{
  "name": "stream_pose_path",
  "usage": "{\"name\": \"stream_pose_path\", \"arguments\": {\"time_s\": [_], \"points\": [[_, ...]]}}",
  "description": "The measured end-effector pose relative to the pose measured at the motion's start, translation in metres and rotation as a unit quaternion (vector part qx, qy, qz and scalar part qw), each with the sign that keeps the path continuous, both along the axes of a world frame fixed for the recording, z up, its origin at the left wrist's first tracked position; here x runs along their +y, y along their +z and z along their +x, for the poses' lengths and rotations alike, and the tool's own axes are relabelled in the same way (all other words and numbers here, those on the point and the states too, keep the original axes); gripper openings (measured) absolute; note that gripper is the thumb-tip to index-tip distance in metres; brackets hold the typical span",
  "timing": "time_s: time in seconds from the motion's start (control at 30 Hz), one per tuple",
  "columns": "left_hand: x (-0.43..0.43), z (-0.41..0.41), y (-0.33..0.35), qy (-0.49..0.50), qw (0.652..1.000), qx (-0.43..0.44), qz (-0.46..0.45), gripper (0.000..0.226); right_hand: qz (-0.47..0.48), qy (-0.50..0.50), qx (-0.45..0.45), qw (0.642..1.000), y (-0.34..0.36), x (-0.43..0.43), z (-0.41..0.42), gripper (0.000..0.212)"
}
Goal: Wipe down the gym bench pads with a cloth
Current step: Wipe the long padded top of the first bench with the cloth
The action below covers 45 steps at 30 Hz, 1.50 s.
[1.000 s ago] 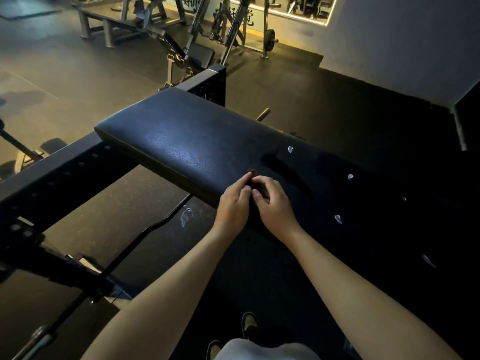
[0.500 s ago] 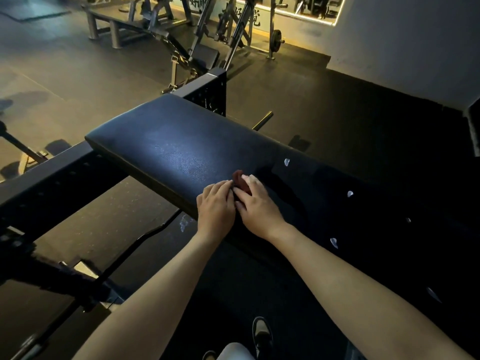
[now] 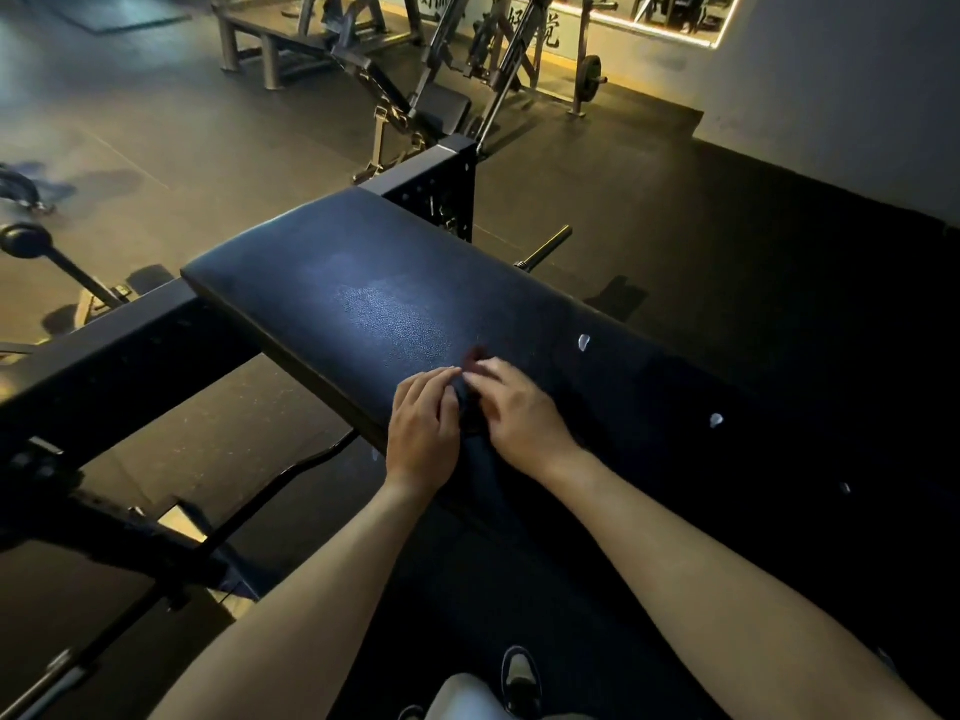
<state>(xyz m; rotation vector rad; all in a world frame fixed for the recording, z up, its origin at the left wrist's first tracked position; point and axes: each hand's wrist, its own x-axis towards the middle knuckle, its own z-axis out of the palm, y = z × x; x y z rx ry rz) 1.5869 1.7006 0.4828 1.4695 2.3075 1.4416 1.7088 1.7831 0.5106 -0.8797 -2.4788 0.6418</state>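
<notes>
Pinching a small dark red cloth [image 3: 474, 358] between them, left hand [image 3: 423, 420] and right hand [image 3: 522, 407] sit side by side, fingers curled over it (most of it is hidden under them). It's bunched on the black bench pad [image 3: 374, 304], close to the near edge. Further right, a few white specks [image 3: 584, 343] dot the pad, and gym machines [image 3: 415, 96] stand behind.

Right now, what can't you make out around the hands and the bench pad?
Head view:
Cloth: only a dark red bit shows; the left hand and right hand cover the rest, so the grip is unclear.
Bench pad: its right end is lost in darkness.
Pale specks on the pad: too small to identify.
</notes>
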Motion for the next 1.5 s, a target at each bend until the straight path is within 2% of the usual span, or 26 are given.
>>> {"name": "stream_pose_path", "arguments": {"time_s": [0.07,0.13,0.2,0.27,0.33,0.47,0.53,0.6,0.77,0.97,1.17,1.37,1.43,1.5], "points": [[-0.007,-0.004,-0.001,-0.013,1.000,0.009,0.006,0.039,0.002,0.063,0.003,0.998,0.000,-0.015,-0.001,0.036],[-0.015,-0.006,-0.006,-0.015,1.000,0.022,-0.006,0.039,0.017,0.074,-0.015,0.997,-0.004,-0.008,0.001,0.038],[-0.023,-0.005,-0.013,-0.003,0.999,0.035,-0.024,0.042,0.026,0.012,-0.024,0.999,-0.009,0.012,0.005,0.040],[-0.028,-0.003,-0.017,0.003,0.998,0.042,-0.043,0.045,-0.018,-0.092,-0.023,0.995,-0.007,0.027,0.009,0.041],[-0.029,0.000,-0.018,0.006,0.998,0.042,-0.052,0.047,-0.039,-0.114,-0.017,0.993,-0.003,0.021,0.006,0.041],[-0.023,0.002,-0.010,0.027,0.998,0.001,-0.057,0.046,-0.030,0.047,0.005,0.998,-0.001,-0.020,-0.001,0.039],[-0.016,0.002,-0.004,0.032,0.997,-0.010,-0.073,0.046,-0.030,0.083,0.001,0.996,-0.003,-0.019,0.001,0.038],[-0.008,0.004,0.001,0.015,0.995,0.030,-0.090,0.048,-0.020,0.058,-0.010,0.998,-0.002,-0.002,0.007,0.039],[0.011,0.020,0.005,-0.030,0.982,0.100,-0.158,0.046,-0.002,-0.124,-0.050,0.991,0.002,0.038,0.032,0.039],[0.040,0.027,0.015,-0.039,0.983,0.075,-0.161,0.041,0.011,-0.013,-0.115,0.993,0.002,0.045,0.036,0.045],[0.080,0.044,0.022,-0.078,0.977,0.088,-0.177,0.043,0.010,-0.035,-0.096,0.995,-0.004,0.074,0.046,0.038],[0.088,0.053,0.011,-0.083,0.968,0.114,-0.206,0.045,-0.003,-0.193,-0.075,0.978,-0.004,0.124,0.076,0.040],[0.090,0.051,0.010,-0.069,0.973,0.101,-0.198,0.045,0.010,-0.176,-0.049,0.983,-0.003,0.117,0.066,0.040],[0.093,0.052,0.010,-0.059,0.975,0.100,-0.190,0.048,0.004,-0.116,-0.021,0.993,-0.004,0.102,0.051,0.038]]}}
